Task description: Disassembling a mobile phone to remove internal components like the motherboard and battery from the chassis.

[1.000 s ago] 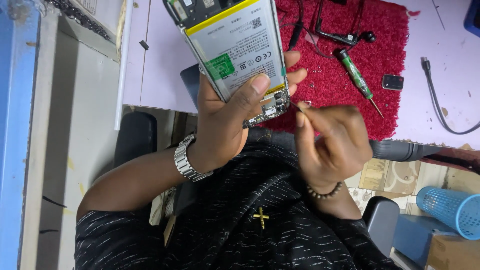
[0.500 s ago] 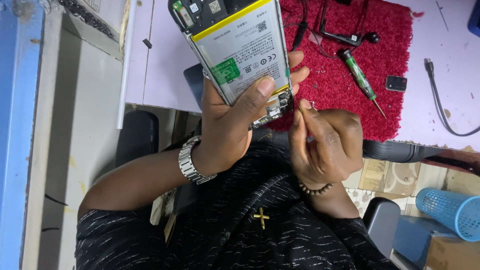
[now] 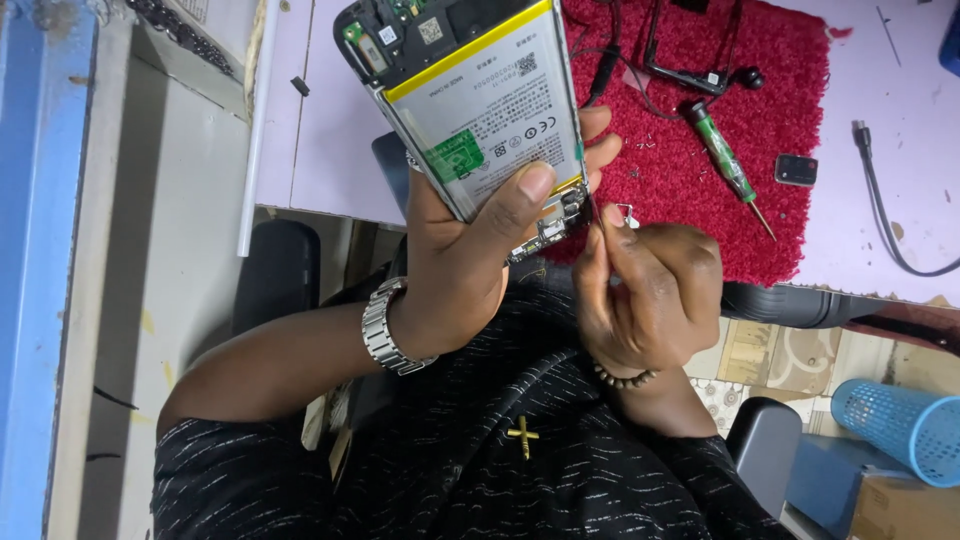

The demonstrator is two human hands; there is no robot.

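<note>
My left hand (image 3: 470, 260) grips an opened smartphone (image 3: 470, 100) with its back cover off, thumb pressed on the white battery, the circuit board showing at both ends. My right hand (image 3: 645, 290) is pinched around a thin dark tool (image 3: 590, 205) whose tip touches the lower right corner of the phone. A metal watch sits on my left wrist and a bead bracelet on my right.
A red mat (image 3: 720, 120) lies on the pale purple desk (image 3: 330, 130), with a green-handled screwdriver (image 3: 725, 160), black tweezers (image 3: 690, 70), a small black part (image 3: 795, 170) and tiny screws on it. A black cable (image 3: 885, 215) lies right. A blue basket (image 3: 900, 425) stands on the floor.
The phone and both hands have risen slightly towards the desk. My right hand has closed in, bringing the tool tip onto the phone's lower corner.
</note>
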